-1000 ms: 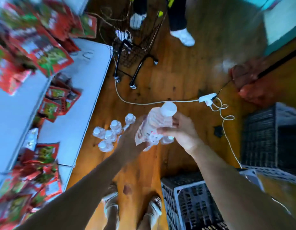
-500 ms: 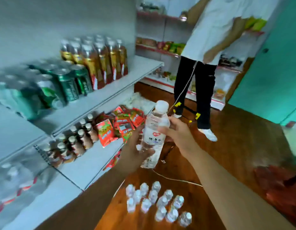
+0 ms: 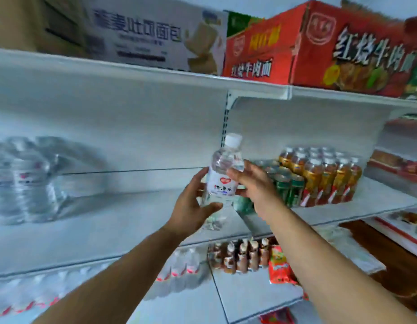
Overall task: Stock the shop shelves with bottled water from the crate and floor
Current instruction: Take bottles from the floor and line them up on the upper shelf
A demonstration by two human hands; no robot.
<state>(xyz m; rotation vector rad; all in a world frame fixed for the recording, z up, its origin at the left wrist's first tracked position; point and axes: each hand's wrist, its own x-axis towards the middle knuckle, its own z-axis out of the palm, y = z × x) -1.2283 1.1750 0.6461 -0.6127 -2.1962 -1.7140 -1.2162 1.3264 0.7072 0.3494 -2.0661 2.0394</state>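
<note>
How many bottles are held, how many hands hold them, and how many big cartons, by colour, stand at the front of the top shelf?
Water bottle: 1
Hands: 2, left hand and right hand
Red carton: 1
White carton: 1
Total: 5

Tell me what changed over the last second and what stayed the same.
The water bottle went from low over the floor, tilted, up to shelf height and now stands upright in front of the middle shelf. The view swung from the floor up to the shelves. Unchanged: left hand and right hand both hold the bottle, cap on.
</note>
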